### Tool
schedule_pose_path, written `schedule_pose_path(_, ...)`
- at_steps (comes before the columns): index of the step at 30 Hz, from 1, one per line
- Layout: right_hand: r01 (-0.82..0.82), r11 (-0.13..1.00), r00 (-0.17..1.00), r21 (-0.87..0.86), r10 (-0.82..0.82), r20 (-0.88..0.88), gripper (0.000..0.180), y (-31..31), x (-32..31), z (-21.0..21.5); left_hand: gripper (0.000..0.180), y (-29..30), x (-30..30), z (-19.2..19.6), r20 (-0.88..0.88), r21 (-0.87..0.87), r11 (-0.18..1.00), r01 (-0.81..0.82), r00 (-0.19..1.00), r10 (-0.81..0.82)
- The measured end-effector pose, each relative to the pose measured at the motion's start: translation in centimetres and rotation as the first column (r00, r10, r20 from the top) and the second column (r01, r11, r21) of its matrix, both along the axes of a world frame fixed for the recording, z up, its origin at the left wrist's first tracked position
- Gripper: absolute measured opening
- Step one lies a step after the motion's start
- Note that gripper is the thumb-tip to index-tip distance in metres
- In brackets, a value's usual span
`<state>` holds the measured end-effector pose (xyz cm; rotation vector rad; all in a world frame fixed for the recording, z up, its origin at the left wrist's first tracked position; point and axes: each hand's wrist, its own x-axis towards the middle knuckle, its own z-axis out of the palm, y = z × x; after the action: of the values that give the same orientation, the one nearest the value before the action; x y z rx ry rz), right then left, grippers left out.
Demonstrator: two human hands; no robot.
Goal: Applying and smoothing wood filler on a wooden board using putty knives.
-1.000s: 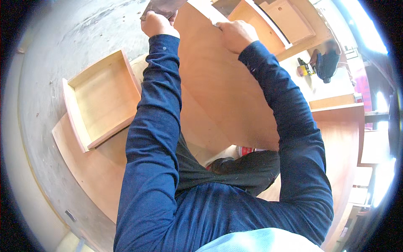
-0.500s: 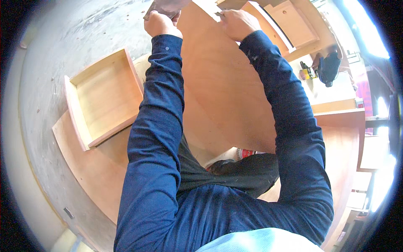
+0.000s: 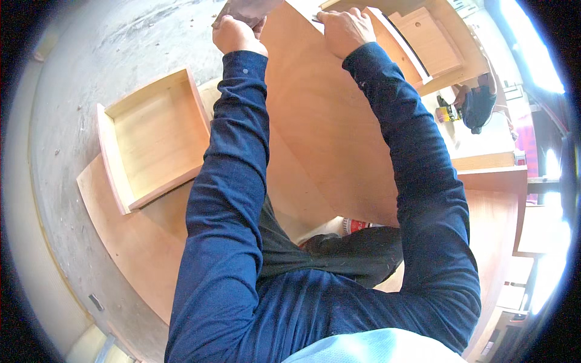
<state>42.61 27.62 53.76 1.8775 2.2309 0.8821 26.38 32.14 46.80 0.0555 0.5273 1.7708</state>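
At the top of the view, my left hand [image 3: 237, 37] is closed around a flat, brownish-grey sheet-like piece [image 3: 251, 8], partly cut off by the frame's edge. My right hand [image 3: 349, 29], to its right, has its fingers pinched together over the edge of a large wooden panel [image 3: 327, 115]. A thin greyish bit [image 3: 317, 20] shows at those fingertips, too small to name. The panel stretches from my hands down to my lap, between my two forearms.
A shallow wooden drawer [image 3: 154, 142] lies left of my left arm on a wooden board [image 3: 130, 242]. Pale drawer-like woodwork [image 3: 426, 39] stands at upper right. Beyond it, a person in dark clothing [image 3: 479, 109] is near a yellow-and-black object [image 3: 446, 114]. A red-and-white container [image 3: 354, 225] sits by my leg.
The view has shifted slightly, so most things sit a little lower and to the right. Both hands keep their grips near the panel's top. The far person's arm shows more now.
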Motion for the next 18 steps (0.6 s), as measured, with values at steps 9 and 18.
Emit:
schedule_pose_path(9, -0.025, 0.983, 0.986, 0.180, -0.006, 0.170, 0.031, 3.1, 0.1, -6.6, 0.035, 0.1, 0.5, 1.0, -0.015, -0.018, 1.000, 0.024, 1.000, -0.025)
schedule_pose_path(18, -0.115, 0.978, 0.993, 0.173, 0.115, 0.010, 0.032, -0.6, -3.3, -6.9, 0.037, 0.3, -0.7, 0.0, -0.005, -0.064, 0.998, -0.009, 1.000, 0.008)
